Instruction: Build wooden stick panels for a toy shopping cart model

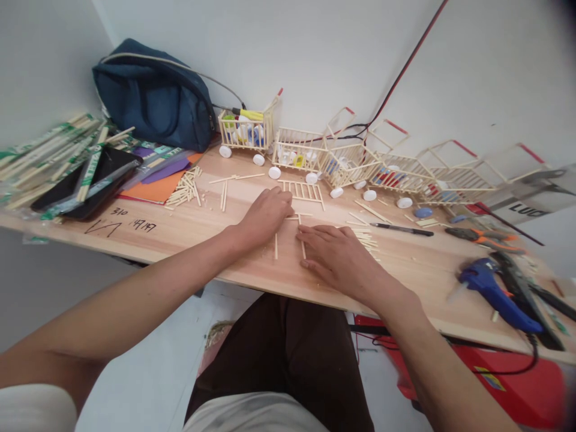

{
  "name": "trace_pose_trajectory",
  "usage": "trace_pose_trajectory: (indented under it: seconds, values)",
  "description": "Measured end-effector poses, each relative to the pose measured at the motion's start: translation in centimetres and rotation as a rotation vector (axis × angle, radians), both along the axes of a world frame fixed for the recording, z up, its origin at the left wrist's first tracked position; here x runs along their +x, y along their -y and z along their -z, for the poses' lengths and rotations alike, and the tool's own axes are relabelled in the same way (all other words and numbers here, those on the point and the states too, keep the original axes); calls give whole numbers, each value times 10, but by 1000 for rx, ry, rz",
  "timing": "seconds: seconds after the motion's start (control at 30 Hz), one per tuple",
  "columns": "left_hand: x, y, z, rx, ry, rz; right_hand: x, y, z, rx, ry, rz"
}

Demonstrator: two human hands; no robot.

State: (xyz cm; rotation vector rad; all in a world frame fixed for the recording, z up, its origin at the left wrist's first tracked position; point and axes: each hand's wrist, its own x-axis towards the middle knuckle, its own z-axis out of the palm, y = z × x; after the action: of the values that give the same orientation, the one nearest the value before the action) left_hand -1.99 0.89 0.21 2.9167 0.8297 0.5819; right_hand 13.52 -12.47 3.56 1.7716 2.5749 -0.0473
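My left hand (pixel 270 215) has its fingers curled down over a corner of thin wooden sticks on the table; its fingertips pinch at a short crosswise stick (pixel 306 214). My right hand (pixel 335 255) lies low over the wood, fingers stretched out, its fingertips and thumb touching an upright stick (pixel 303 252). Another stick (pixel 276 247) runs parallel under my left hand. Just beyond the hands lies a flat ladder-like stick frame (pixel 306 191). What exactly sits under the left fingertips is hidden.
Several small stick carts (pixel 297 147) with white wheels line the wall. Loose sticks (pixel 186 189) lie at left, near a blue bag (pixel 155 99) and black tray (pixel 101 180). To the right are a pen (pixel 402 229), pliers (pixel 481 239) and blue glue gun (pixel 499 294).
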Motion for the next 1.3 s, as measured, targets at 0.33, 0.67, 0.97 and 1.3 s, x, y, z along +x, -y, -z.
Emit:
trace_pose_trajectory:
  seconds: [0.33, 0.67, 0.97, 1.3]
  values:
    - [-4, 1, -2, -4, -20, 18, -3, 2, -1, -11, -53, 28]
    - [-4, 5, -10, -74, -59, -15, -4, 0, 0, -46, -80, 47]
    - [-4, -1, 0, -10, -28, 29, -2, 2, 2, -42, -89, 45]
    - [-3, -1, 1, 19, -16, 37, -1, 2, 2, -37, -104, 48]
